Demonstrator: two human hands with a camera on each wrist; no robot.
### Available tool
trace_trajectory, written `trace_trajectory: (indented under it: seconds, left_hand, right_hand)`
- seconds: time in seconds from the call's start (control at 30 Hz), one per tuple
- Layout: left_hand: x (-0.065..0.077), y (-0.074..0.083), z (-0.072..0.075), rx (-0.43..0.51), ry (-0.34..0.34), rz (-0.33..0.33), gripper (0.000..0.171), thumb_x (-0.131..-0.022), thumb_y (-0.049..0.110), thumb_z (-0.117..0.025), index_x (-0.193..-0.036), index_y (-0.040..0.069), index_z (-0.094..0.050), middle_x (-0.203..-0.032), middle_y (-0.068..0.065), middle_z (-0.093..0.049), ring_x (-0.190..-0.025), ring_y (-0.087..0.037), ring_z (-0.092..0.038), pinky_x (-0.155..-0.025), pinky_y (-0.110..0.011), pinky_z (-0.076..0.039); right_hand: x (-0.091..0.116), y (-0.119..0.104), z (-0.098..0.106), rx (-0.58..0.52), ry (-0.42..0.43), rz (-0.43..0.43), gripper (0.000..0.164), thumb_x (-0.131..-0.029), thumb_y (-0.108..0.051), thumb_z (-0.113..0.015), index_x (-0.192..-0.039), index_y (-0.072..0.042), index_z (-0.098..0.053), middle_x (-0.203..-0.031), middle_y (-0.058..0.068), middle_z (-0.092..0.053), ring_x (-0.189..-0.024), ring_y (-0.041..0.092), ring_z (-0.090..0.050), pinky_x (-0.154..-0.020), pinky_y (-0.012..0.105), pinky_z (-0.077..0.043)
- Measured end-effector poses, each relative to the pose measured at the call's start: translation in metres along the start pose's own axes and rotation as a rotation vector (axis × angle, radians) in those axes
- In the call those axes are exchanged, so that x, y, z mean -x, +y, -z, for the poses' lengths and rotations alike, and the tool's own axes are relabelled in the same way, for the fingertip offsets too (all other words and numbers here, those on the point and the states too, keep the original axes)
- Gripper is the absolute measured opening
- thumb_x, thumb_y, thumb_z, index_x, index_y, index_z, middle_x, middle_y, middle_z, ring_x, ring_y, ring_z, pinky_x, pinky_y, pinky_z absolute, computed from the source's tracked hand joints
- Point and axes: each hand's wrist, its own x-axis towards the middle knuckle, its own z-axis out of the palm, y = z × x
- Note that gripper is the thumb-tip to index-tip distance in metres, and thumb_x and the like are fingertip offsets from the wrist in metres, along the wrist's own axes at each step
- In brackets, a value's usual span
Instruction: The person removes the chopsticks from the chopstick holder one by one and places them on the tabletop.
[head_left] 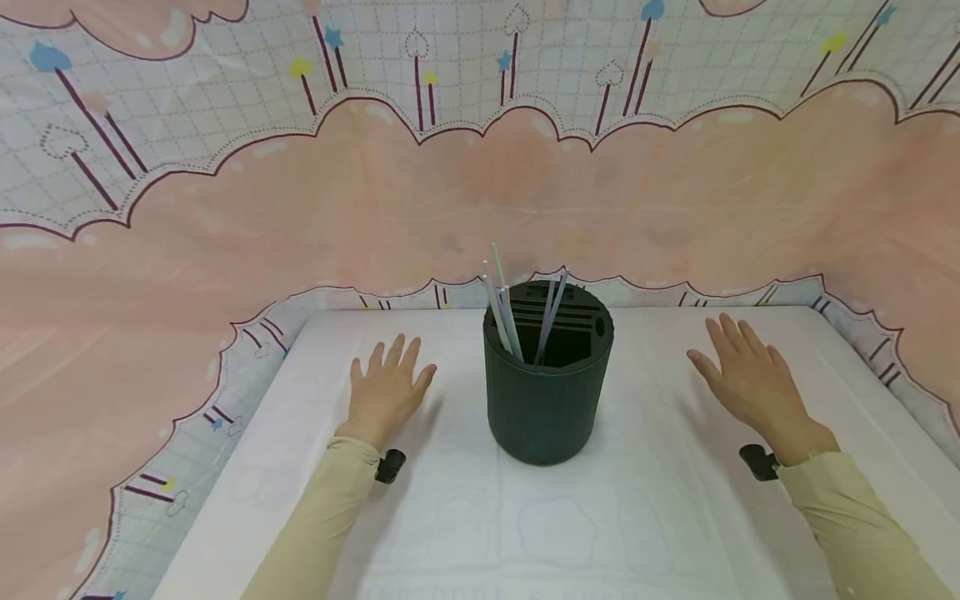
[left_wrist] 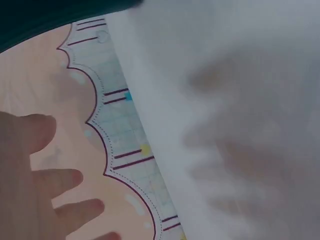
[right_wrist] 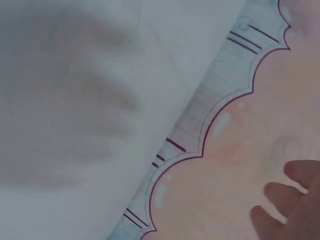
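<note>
A dark green round desk organizer [head_left: 546, 417] stands upright on the white table, with a slotted insert across its back half. Several thin pale sticks [head_left: 501, 312], whitish, green and bluish-purple, lean inside its front opening; their exact kind cannot be told. Left of the organizer, my left hand [head_left: 385, 392] is spread, fingers straight and apart, touching nothing I can see. My right hand [head_left: 757, 387] is likewise extended to the organizer's right and holds nothing. Spread fingers of the left hand [left_wrist: 65, 195] show in the left wrist view, and the right hand [right_wrist: 290, 210] shows at that view's lower right corner.
The white table [head_left: 435, 533] carries soft shadows of both arms. Behind and around it hangs a peach and white cloth [head_left: 450, 200] printed with candles and scalloped edges. A small black device [head_left: 390, 466] sits at the left wrist, another black device [head_left: 759, 462] at the right.
</note>
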Motion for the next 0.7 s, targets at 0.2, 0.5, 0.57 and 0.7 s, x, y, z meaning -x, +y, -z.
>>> trace_trajectory:
  seconds: [0.2, 0.5, 0.57, 0.7]
  left_hand:
    - [0.003, 0.012, -0.001, 0.200, -0.079, -0.120, 0.049, -0.089, 0.041, -0.048, -0.130, 0.013, -0.046, -0.127, -0.009, -0.049, -0.115, -0.028, -0.046, -0.091, -0.046, -0.037]
    - [0.031, 0.049, 0.017, 0.684, -0.150, -0.264, 0.027, -0.090, 0.038, -0.050, -0.109, 0.022, -0.060, -0.108, 0.010, -0.058, -0.104, -0.008, -0.051, -0.085, -0.032, -0.043]
    - [0.034, 0.059, 0.023, 0.823, 0.013, -0.275, 0.022, -0.090, 0.038, -0.050, -0.103, 0.025, -0.061, -0.104, 0.013, -0.057, -0.101, -0.005, -0.051, -0.082, -0.030, -0.045]
    - [0.039, 0.075, 0.033, 0.914, 0.224, -0.311, 0.021, -0.089, 0.037, -0.052, -0.102, 0.022, -0.058, -0.102, 0.012, -0.054, -0.099, -0.004, -0.050, -0.080, -0.030, -0.046]
  right_hand:
    - [-0.002, -0.010, -0.003, -0.234, 0.117, 0.015, 0.065, -0.095, -0.041, -0.032, -0.141, 0.000, -0.013, -0.146, 0.021, -0.008, -0.133, 0.037, -0.003, -0.100, 0.057, -0.008]
    - [0.003, -0.054, -0.024, -0.540, 0.304, -0.019, 0.049, -0.096, -0.036, -0.035, -0.141, -0.022, -0.025, -0.140, 0.008, -0.035, -0.125, 0.036, -0.030, -0.092, 0.060, -0.026]
    - [0.004, -0.064, -0.028, -0.593, 0.344, 0.002, 0.046, -0.096, -0.034, -0.036, -0.140, -0.024, -0.029, -0.138, 0.002, -0.038, -0.125, 0.030, -0.034, -0.093, 0.057, -0.029]
    - [0.006, -0.089, -0.033, -0.682, 0.410, 0.059, 0.041, -0.096, -0.026, -0.038, -0.137, -0.029, -0.033, -0.134, -0.005, -0.042, -0.123, 0.017, -0.038, -0.095, 0.042, -0.035]
